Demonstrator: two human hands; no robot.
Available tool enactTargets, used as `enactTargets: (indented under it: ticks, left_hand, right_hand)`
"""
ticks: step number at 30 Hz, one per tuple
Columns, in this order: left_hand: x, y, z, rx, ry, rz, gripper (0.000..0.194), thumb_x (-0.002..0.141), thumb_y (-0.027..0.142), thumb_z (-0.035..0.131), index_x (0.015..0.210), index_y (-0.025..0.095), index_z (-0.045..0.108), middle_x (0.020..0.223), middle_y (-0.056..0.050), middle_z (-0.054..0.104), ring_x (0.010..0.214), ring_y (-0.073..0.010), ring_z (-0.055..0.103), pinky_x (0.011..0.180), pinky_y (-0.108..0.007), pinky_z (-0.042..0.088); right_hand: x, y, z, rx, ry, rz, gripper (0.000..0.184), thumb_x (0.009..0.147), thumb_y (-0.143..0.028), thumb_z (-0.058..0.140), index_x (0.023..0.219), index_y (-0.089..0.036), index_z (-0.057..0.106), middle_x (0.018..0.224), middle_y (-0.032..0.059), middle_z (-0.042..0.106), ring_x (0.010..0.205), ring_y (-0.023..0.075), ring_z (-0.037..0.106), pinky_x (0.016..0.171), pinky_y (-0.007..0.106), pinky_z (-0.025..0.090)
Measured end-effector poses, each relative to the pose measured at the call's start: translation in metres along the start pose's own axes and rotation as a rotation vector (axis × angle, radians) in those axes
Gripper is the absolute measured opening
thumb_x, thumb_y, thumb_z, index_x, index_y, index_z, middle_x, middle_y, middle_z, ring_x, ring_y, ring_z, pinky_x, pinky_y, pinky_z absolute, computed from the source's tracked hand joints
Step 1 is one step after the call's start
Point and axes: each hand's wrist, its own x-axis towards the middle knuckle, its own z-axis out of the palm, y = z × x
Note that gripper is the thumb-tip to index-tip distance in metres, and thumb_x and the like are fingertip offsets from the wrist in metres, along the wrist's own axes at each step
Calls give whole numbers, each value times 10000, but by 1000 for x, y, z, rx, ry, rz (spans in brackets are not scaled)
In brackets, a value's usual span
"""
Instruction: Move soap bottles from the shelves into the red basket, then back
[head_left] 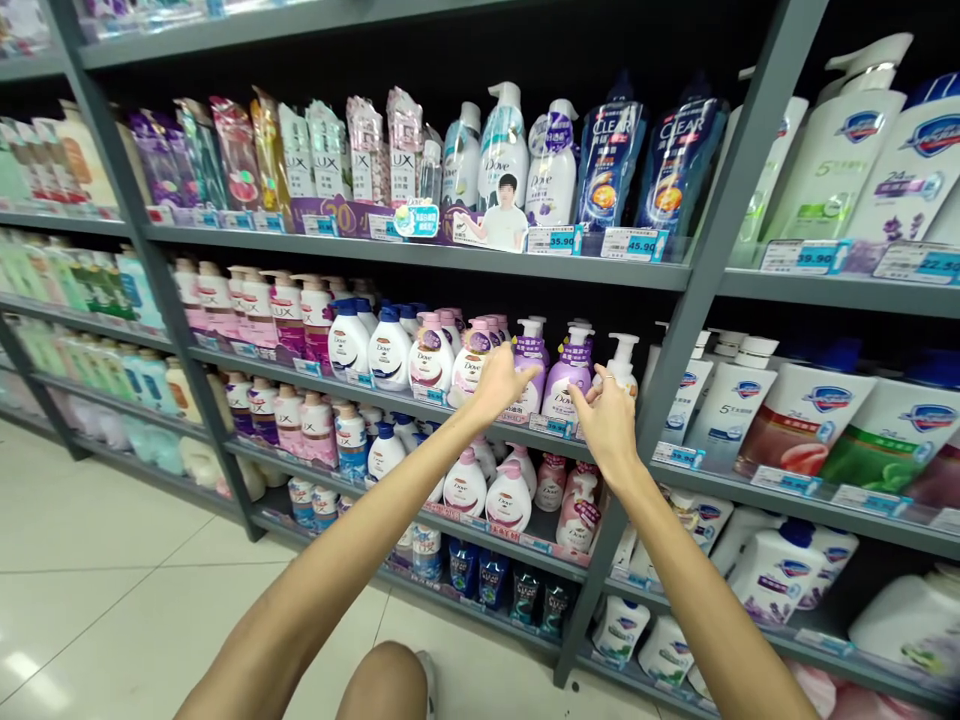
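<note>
My left hand (501, 385) reaches to the middle shelf, its thumb stretched across the front of a purple Dove pump bottle (531, 365). Its other fingers are partly hidden beside the pink-capped Dove bottle (469, 372). My right hand (609, 415) is at the right end of the same row, thumb and fingers apart. Its thumb is by the edge of a second purple Dove pump bottle (561, 385). Behind its fingers stands a white-pump bottle (624, 352), partly covered; I cannot tell if they touch it. Both purple bottles stand upright.
A grey shelf upright (679, 335) rises just right of my right hand. White Safeguard bottles (739, 385) stand beyond it. Blue-capped Dove bottles (390, 350) line the row to the left. Price labels (555, 240) run along the upper shelf edge. Pale floor tiles (150, 600) lie below.
</note>
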Motion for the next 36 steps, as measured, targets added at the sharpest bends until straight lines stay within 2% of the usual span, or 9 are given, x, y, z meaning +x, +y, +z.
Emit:
enactTargets:
  ticks: [2,4,9,13,17,26,30,33,36]
  left_hand:
    - [2,0,7,23,-16,-47,765,858,437,842,1392,-25,549,786,-153,761,492,-269,680,583,-381,553]
    - [3,0,11,27,-19,-87,789,850,448,852,1386,-34,530,805,-176,761,496,-270,683,539,-367,540]
    - [6,0,11,-10,-77,-192,824,858,397,855,1449,24,418,865,-160,774,537,-235,711,536,-311,557]
    - [12,-7,9,54,-89,-131,655,904,366,804,1392,63,489,840,-120,773,539,-220,718,538,-280,549]
    - [19,-15,8,140,-122,-99,535,918,361,772,1320,70,570,737,-95,757,584,-257,739,556,-291,550]
    - [16,-11,3,186,-151,-56,406,935,350,743,1185,47,642,578,-69,693,594,-282,740,534,-300,533]
    - [-10,-4,-15,100,-94,-54,388,960,367,716,1164,38,690,696,-101,751,597,-247,737,571,-310,559]
    - [-35,-13,-28,72,-83,-3,330,996,370,652,1166,101,740,812,-82,795,487,-180,666,575,-316,563]
    - [-52,-33,-23,139,-207,85,308,993,344,653,1202,153,776,689,-21,768,522,-178,675,706,-320,586]
  right_hand:
    - [4,4,5,-16,-82,54,750,968,-501,646,1550,-49,505,744,55,676,875,317,680,985,492,509]
    - [9,7,13,-31,-120,99,836,950,-522,670,1590,-33,449,719,62,677,886,340,685,946,491,523]
    - [14,15,26,-41,-132,129,831,962,-560,650,1552,2,486,773,117,722,959,350,697,972,456,516]
    - [13,16,24,-61,-177,143,830,984,-548,628,1568,16,454,833,140,753,1034,350,701,1001,436,504]
    - [12,13,21,-60,-190,163,811,979,-497,654,1581,5,445,820,126,753,976,334,715,972,424,518]
    - [4,8,21,12,-130,137,829,977,-494,651,1585,10,403,633,11,650,780,283,689,843,392,528]
    - [-16,6,19,36,-87,24,655,1021,-460,579,1537,-69,475,651,-13,630,649,223,630,762,350,504]
    - [-29,8,21,-43,-209,-74,420,1048,-372,519,1368,-133,647,689,17,660,650,221,632,743,339,487]
    - [-34,11,24,-205,-349,-88,335,1041,-300,532,1297,-178,709,743,46,704,712,245,674,750,333,485]
